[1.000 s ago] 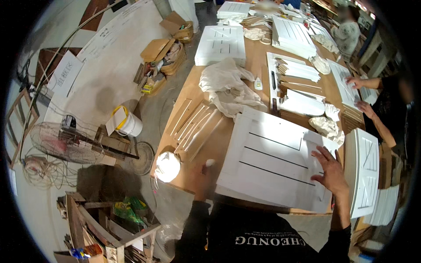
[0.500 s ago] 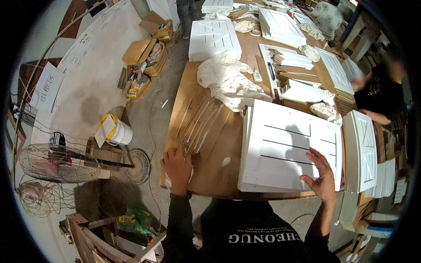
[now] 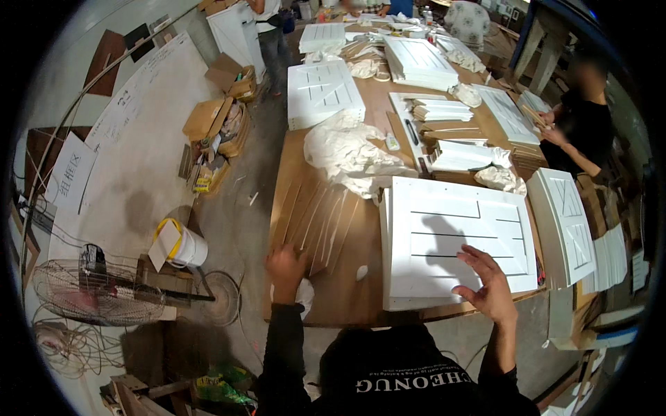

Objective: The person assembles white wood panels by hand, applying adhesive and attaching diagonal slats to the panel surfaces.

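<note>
My left hand [image 3: 286, 269] is curled at the near end of several thin brown strips [image 3: 320, 232] that lie side by side on the brown table, some with white lines along them. Something white [image 3: 305, 294] shows under its wrist; its kind is unclear, and what the fingers hold is hidden. Above the near right corner of a stack of white panels [image 3: 444, 274] hovers my right hand [image 3: 488, 283], fingers apart and nothing in it. Dark grooves mark the top panel, and the hand's shadow falls across it. A small white piece [image 3: 361, 272] lies between strips and stack.
A crumpled white cloth [image 3: 354, 156] lies beyond the strips, near a small white bottle [image 3: 393, 142]. More panel stacks [image 3: 326, 90] stand farther back. At right, a co-worker [image 3: 586, 118] handles a thin strip. A fan [image 3: 97, 284] and white bucket [image 3: 187, 246] stand at left.
The view has shifted, showing more of the far end. My right hand has moved slightly left over the panel. My left hand stays by the strips. The co-worker's hands have come together around a strip.
</note>
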